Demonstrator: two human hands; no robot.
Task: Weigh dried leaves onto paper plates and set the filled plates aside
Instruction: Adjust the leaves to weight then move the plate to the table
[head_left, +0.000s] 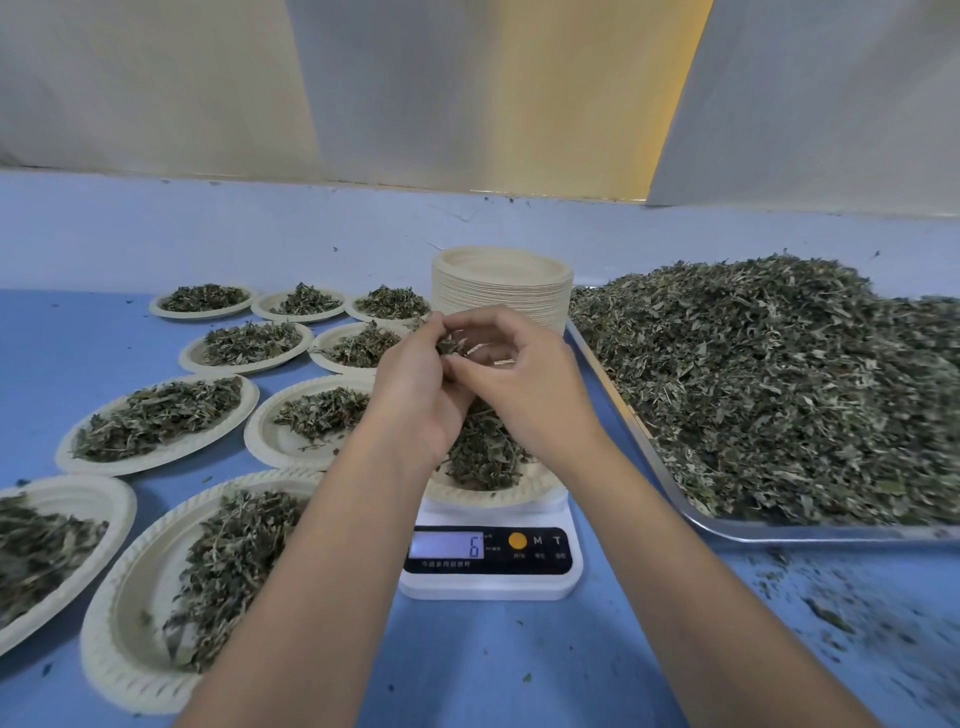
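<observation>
Above the scale (488, 584), the left hand (415, 400) and right hand (524, 387) are together pinching a tuft of dried leaves (449, 344) with curled fingers; the heaped paper plate (493, 498) is sitting on the scale.

Reaching forward with both bare forearms, converging at the hands; pinching a small clump of dried green leaves (448, 344) between curled fingers of left hand (415, 387) and right hand (527, 387), hands touching.
</observation>
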